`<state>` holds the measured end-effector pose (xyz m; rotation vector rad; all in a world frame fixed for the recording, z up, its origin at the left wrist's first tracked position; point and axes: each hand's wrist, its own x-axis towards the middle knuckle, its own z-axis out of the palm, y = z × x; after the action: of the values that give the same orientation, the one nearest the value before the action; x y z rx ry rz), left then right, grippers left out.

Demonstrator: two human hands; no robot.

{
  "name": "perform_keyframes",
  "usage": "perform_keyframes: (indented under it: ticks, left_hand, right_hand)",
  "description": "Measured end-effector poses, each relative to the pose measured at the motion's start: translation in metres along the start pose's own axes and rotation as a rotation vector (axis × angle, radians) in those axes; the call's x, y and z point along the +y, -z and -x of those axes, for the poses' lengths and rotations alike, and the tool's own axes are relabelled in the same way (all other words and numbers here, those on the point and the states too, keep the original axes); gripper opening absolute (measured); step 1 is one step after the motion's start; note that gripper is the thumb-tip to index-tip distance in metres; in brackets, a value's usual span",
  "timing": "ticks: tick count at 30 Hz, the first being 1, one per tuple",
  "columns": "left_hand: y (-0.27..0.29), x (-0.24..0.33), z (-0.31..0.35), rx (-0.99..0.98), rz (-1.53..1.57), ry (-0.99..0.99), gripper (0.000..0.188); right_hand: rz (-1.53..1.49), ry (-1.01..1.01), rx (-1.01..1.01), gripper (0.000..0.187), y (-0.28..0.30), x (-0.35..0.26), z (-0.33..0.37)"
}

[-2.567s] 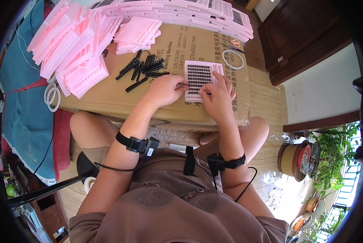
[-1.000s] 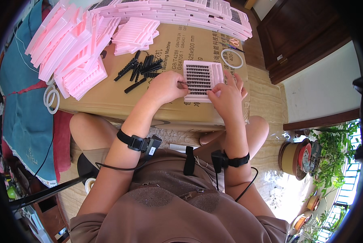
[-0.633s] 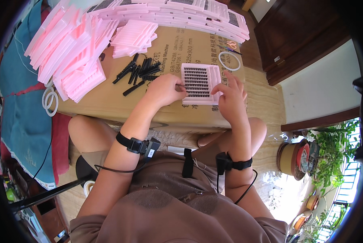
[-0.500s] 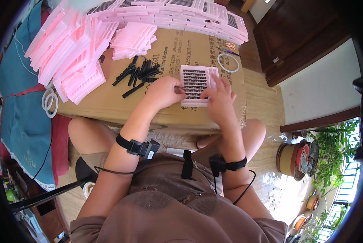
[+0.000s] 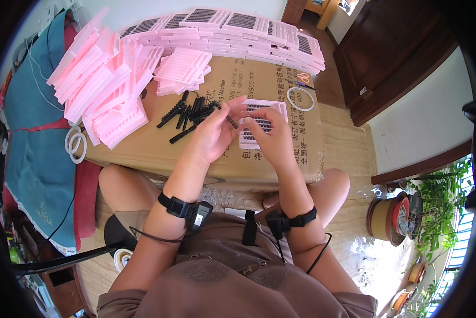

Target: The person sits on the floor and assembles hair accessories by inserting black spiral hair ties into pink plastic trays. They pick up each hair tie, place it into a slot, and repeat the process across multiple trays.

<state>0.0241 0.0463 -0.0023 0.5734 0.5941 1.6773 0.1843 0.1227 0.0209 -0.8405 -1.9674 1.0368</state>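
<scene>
A dark strip of false lashes [image 5: 232, 122] lies against the fingers of my left hand [image 5: 214, 137], which is turned partly palm up and curled round it. My right hand [image 5: 272, 139] comes in from the right, thumb and forefinger pinched close to the left fingertips; what lies between them is too small to make out. Below both hands a pink lash tray [image 5: 248, 142] with several rows of black lash clusters rests on the cardboard box [image 5: 227, 172]. The right hand covers part of it. Left of my hands is a loose heap of black lash strips [image 5: 187, 114].
Pink trays [image 5: 97, 74] are piled at the left, with a smaller stack [image 5: 184, 69] beside them. Filled lash trays [image 5: 222, 34] line the far edge. A white ring [image 5: 289, 99] and pink-handled scissors [image 5: 303, 78] lie at right; more white rings [image 5: 76, 150] sit at the left edge.
Both hands have lifted off the tray and come together above its left side. The left hand has turned its palm upward with the lash strip. The view has shifted slightly.
</scene>
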Motion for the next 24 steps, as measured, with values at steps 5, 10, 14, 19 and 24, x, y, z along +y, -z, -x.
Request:
perform_keyframes:
  ticks: [5, 10, 14, 19, 24]
  left_hand:
    - [-0.012, -0.007, 0.003, -0.079, 0.035, 0.04, 0.058]
    - [-0.011, -0.008, 0.006, -0.152, -0.031, 0.034, 0.061]
    - [-0.011, -0.013, 0.006, -0.152, -0.072, 0.029, 0.06]
    - [-0.009, -0.015, 0.003, 0.085, -0.273, -0.063, 0.047]
    - [0.006, 0.005, 0.008, 0.193, -0.905, -0.075, 0.031]
  right_hand:
    - [-0.32, -0.177, -0.246, 0.023, -0.009, -0.011, -0.012]
    - [-0.448, -0.324, -0.294, 0.021, -0.012, -0.005, -0.011]
    - [-0.466, -0.25, -0.209, 0.019, -0.019, 0.001, -0.009]
    - [-0.147, -0.025, -0.045, 0.022, 0.001, 0.006, -0.006]
    - [-0.023, -0.152, 0.028, 0.02, 0.057, 0.01, -0.011]
